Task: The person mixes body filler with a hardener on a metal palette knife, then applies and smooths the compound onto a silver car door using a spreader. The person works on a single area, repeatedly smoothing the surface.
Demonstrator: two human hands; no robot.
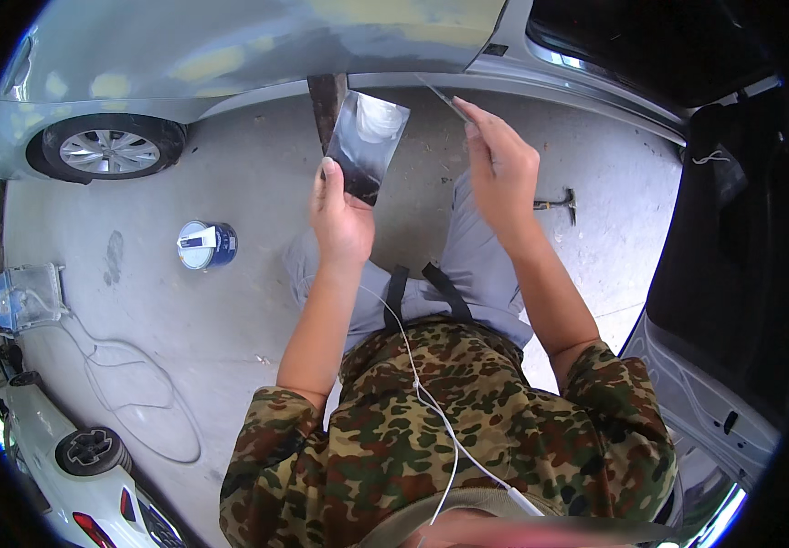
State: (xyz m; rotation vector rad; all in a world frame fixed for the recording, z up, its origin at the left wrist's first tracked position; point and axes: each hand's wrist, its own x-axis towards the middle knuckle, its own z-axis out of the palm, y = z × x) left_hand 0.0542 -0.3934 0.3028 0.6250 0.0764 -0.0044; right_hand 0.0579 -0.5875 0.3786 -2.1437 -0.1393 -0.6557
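Observation:
My left hand (343,221) grips the lower end of a shiny, rectangular metal plate (365,160), thumb on top. A smear of white paste (379,120) lies on the plate's far half. To its right, my right hand (506,173) is closed on a thin flat scraper (444,99), seen nearly edge-on with its tip pointing far left. The scraper is apart from the plate. Beyond both hands is a grey car side (294,57) with pale yellow filler patches (210,64); the scraper tip appears close to its lower sill, but contact cannot be told.
A blue can (222,244) with a white-and-blue item on its lid stands left on the concrete floor. A hammer (559,205) lies behind my right wrist. An open car door (719,265) flanks the right. A grey hose (170,393) and a white car (65,457) are at left.

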